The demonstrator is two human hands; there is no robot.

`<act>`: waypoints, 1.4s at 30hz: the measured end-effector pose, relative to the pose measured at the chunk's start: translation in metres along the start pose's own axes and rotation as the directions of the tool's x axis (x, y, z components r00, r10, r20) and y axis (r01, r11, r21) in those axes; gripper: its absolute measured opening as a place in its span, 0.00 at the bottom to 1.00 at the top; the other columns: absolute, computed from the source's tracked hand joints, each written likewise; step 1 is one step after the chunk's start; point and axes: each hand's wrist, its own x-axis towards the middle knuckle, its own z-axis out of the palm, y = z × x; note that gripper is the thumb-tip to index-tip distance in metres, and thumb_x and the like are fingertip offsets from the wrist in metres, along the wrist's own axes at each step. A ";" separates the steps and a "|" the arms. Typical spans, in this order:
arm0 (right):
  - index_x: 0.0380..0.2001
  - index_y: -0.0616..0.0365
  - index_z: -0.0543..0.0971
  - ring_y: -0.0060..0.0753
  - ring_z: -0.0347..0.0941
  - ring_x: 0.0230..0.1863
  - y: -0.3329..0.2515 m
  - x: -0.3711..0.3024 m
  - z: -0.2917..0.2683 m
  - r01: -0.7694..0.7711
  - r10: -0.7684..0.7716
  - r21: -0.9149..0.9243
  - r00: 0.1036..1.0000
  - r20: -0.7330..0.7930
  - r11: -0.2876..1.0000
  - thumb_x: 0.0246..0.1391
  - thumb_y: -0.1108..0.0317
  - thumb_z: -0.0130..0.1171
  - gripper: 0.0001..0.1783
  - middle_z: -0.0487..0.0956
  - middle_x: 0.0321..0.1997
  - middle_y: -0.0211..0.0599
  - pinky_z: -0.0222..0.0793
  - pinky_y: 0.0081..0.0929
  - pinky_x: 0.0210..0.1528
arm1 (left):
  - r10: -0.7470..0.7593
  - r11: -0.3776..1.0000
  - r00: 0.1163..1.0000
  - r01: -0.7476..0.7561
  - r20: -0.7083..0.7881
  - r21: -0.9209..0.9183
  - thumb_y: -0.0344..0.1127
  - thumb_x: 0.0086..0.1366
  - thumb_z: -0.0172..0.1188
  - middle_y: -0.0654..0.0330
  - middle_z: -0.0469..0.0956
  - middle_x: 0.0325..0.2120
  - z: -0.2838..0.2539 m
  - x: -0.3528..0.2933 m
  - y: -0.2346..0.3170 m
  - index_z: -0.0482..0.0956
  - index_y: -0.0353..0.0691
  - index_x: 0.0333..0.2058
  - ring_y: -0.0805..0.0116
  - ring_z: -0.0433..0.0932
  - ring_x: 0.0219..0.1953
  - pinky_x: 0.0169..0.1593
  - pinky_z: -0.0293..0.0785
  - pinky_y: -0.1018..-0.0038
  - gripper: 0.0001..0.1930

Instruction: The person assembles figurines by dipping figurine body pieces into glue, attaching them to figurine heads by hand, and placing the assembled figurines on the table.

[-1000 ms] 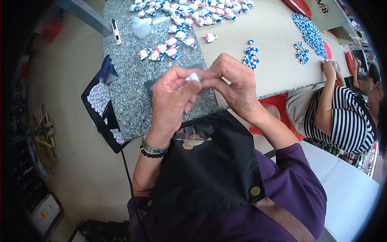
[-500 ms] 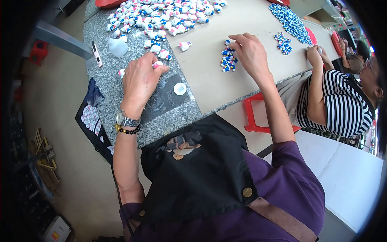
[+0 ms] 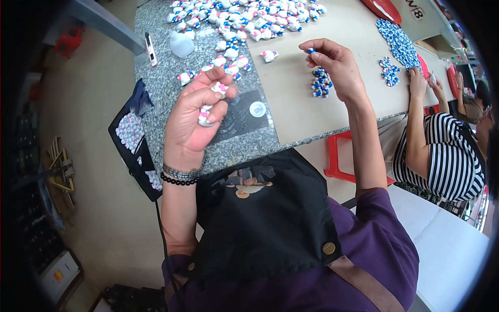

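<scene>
My left hand [image 3: 188,118] is turned palm up, its fingers curled round small white figurines with pink parts. One figurine [image 3: 220,89] shows between thumb and fingers, and another [image 3: 205,117] sits lower in the palm. Over the beige board my right hand [image 3: 342,72] pinches a tiny blue-and-white piece [image 3: 311,51] between thumb and forefinger. Just below it lies a cluster of similar blue-and-white pieces [image 3: 321,83]. A single white figurine [image 3: 268,55] rests left of my right hand. Beyond the hands spreads a large pile of white, pink and blue figurines [image 3: 249,18].
On the granite tabletop are a pink-and-black slim tool [image 3: 150,49], a translucent dish [image 3: 181,44] and a white disc [image 3: 258,109]. More blue pieces [image 3: 400,46] and a red tray [image 3: 383,8] are at right. A co-worker in stripes [image 3: 442,151] sits there, near a red stool [image 3: 335,156].
My left hand has turned from palm down to palm up and lifted off the table with the figurines. My right hand has raised a blue piece from the cluster. The whole view has shifted.
</scene>
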 end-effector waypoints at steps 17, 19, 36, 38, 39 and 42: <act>0.43 0.60 0.74 0.20 0.68 0.25 -0.028 -0.051 0.081 -0.348 0.111 0.667 0.922 0.371 0.658 0.63 0.65 0.53 0.11 0.73 0.27 0.29 0.65 0.18 0.29 | -0.035 0.977 0.999 0.039 0.023 -0.210 0.52 0.69 0.50 0.66 0.67 0.24 0.011 -0.047 -0.044 0.69 0.35 0.51 0.79 0.64 0.20 0.14 0.54 0.86 0.25; 0.43 0.60 0.75 0.20 0.67 0.25 -0.027 -0.052 0.081 -0.344 0.111 0.666 0.924 0.366 0.661 0.64 0.64 0.52 0.11 0.72 0.26 0.28 0.65 0.18 0.29 | -0.032 0.981 0.999 0.030 -0.009 -0.189 0.48 0.67 0.55 0.65 0.71 0.26 0.010 -0.047 -0.044 0.68 0.35 0.55 0.79 0.65 0.21 0.15 0.54 0.86 0.26; 0.34 0.62 0.79 0.26 0.75 0.35 -0.029 -0.056 0.072 0.392 -0.310 -0.391 0.916 0.256 0.833 0.48 0.78 0.63 0.07 0.78 0.31 0.32 0.73 0.24 0.38 | 0.066 0.996 0.974 -0.076 -0.215 -0.038 0.44 0.71 0.49 0.63 0.69 0.19 0.003 -0.066 -0.039 0.73 0.35 0.48 0.80 0.64 0.14 0.12 0.56 0.84 0.18; 0.32 0.61 0.79 0.29 0.75 0.35 -0.026 -0.055 0.073 0.544 -0.437 -0.504 0.839 0.323 0.671 0.46 0.79 0.63 0.08 0.78 0.32 0.33 0.73 0.26 0.37 | 0.073 0.994 0.981 -0.086 -0.180 -0.064 0.44 0.70 0.49 0.61 0.72 0.22 0.000 -0.068 -0.040 0.73 0.34 0.47 0.79 0.65 0.15 0.12 0.56 0.84 0.18; 0.31 0.60 0.80 0.33 0.75 0.35 -0.026 -0.054 0.075 0.591 -0.468 -0.530 0.806 0.362 0.608 0.43 0.80 0.64 0.09 0.78 0.31 0.34 0.73 0.27 0.36 | 0.073 0.994 0.981 -0.087 -0.181 -0.067 0.44 0.70 0.49 0.61 0.72 0.22 0.001 -0.069 -0.040 0.73 0.34 0.47 0.79 0.65 0.15 0.12 0.56 0.84 0.18; 0.31 0.59 0.80 0.36 0.74 0.36 -0.024 -0.052 0.078 0.659 -0.487 -0.569 0.750 0.447 0.492 0.42 0.79 0.63 0.09 0.76 0.31 0.35 0.72 0.29 0.35 | 0.060 0.995 0.969 -0.078 -0.240 -0.064 0.43 0.70 0.50 0.59 0.77 0.27 0.002 -0.071 -0.039 0.73 0.33 0.47 0.78 0.66 0.17 0.12 0.57 0.84 0.18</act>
